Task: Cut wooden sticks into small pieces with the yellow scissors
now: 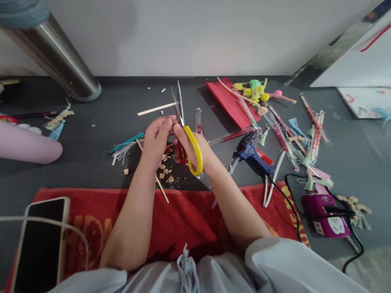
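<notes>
My right hand point(191, 147) grips yellow-handled scissors point(197, 152), with the blades pointing up and away from me, parted. Close against it, my left hand point(158, 133) has its fingers pinched together just below the blades; what they hold is hidden. A thin wooden stick point(152, 109) shows behind the blades, and I cannot tell whether it touches them. Small wooden scraps point(165, 174) lie scattered under my hands. Another wooden stick point(161, 190) runs beneath my left wrist, beside a teal and white tassel point(126, 147).
A blue glue gun point(252, 153) lies right of my hands, its cord near a purple power block point(324, 215). Behind are a red envelope point(228, 104) and wrapped sticks. A steel flask point(64, 54) and pink cylinder point(9, 138) stand left. A phone point(42, 246) rests on red cloth point(183, 219).
</notes>
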Demonstrator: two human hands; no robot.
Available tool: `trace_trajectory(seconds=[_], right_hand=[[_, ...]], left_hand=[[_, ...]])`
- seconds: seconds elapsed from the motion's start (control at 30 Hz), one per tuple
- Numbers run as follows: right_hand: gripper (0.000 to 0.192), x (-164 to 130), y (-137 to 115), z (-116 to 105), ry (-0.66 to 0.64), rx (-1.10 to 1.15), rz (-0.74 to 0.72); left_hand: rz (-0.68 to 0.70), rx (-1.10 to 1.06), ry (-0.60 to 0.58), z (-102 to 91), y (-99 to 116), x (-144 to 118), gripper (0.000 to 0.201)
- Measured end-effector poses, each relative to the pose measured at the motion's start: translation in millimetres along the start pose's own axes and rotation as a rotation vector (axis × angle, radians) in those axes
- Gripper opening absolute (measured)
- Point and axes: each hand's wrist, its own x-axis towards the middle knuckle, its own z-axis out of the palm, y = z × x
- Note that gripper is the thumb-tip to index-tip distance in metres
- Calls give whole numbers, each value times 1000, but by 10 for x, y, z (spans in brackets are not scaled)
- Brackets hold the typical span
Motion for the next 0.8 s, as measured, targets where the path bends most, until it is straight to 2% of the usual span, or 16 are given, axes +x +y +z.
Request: trace_trajectory(seconds=[0.17,0.4,0.53,0.63,0.8], right_hand=[[64,8,13,62,-1,66,-15],[65,22,2,91,29,-57,12],[64,26,10,87,70,-130,-30],[62,52,47,89,110,-222,-42],[54,110,117,124,124,-381,-70]], left_hand=[[-8,52,-49,-3,1,-22,37],[-9,100,-60,0,25,-45,35],[-22,74,-96,-15,11,-45,40],[17,77,-189,-30,6,-61,48],[121,204,-445,-66,-26,-78,67]])
